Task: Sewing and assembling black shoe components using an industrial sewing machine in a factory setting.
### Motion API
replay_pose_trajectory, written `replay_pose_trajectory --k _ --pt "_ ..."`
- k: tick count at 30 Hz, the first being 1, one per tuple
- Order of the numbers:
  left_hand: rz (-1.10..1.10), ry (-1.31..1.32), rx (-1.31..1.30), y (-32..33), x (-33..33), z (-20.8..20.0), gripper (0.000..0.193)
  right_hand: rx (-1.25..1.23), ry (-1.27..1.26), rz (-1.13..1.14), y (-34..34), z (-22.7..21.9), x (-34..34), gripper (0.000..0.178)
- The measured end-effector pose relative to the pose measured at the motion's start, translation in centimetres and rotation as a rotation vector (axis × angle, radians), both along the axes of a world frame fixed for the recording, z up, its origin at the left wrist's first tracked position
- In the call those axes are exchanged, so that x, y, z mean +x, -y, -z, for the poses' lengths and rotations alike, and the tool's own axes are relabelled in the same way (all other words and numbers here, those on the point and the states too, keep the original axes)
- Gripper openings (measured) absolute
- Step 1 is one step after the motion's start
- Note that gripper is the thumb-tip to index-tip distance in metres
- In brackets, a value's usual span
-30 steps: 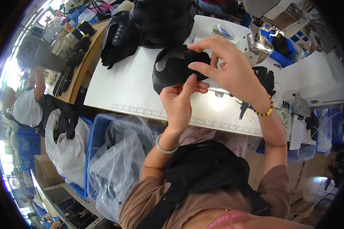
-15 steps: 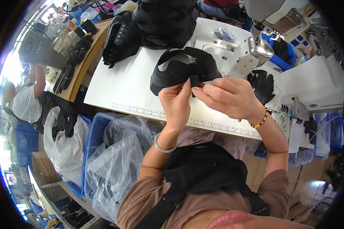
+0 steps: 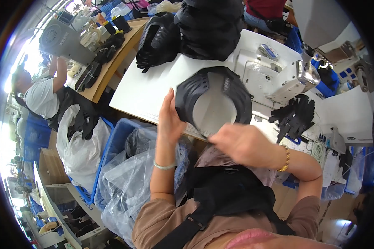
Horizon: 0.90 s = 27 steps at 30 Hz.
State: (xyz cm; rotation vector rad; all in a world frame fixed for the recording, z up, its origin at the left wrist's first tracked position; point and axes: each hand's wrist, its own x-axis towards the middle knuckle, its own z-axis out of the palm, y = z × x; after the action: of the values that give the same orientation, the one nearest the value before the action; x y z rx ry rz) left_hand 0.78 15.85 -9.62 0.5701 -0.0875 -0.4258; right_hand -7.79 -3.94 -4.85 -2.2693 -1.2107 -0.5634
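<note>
A black shoe upper (image 3: 239, 93) faces me near the table's front edge, its wide opening showing a pale grey inside. Along its left edge is my left hand (image 3: 171, 120), with one digit pointing up and the others partly hidden behind the material; it seems to support the upper from that side. My right hand (image 3: 245, 145), smeared by motion, is closed at the lower edge of the upper, its fingertips pinching there. Whether a small tab lies between those fingertips is not clear.
Black shoe uppers (image 3: 210, 31) are stacked at the table's back. A sewing machine (image 3: 293, 83) stands to the right, beside a heap of black strips (image 3: 295, 116). Left below the table sits a blue crate (image 3: 105, 166) with clear plastic bags. A co-worker (image 3: 41, 99) is at far left.
The shoe upper has turned so its opening faces me. My left hand has shifted to its left edge; my right hand has moved down toward me. The view has swung left.
</note>
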Motion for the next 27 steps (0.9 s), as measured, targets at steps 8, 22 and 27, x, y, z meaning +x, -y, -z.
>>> replay_pose_trajectory --k 8,22,27 --pt "-0.423 0.313 0.312 -11.9 13.9 0.1 0.019 -0.362 0.453 0.095 -11.6 7.5 10.4 0.026" --pt "-0.948 0.578 1.82 -11.5 32.3 -0.6 0.031 0.017 0.115 0.211 -14.8 9.4 21.5 0.028" --pt "-1.211 1.508 1.297 0.8 22.2 -10.5 0.027 -0.09 -0.045 0.087 -7.2 7.8 15.9 0.032"
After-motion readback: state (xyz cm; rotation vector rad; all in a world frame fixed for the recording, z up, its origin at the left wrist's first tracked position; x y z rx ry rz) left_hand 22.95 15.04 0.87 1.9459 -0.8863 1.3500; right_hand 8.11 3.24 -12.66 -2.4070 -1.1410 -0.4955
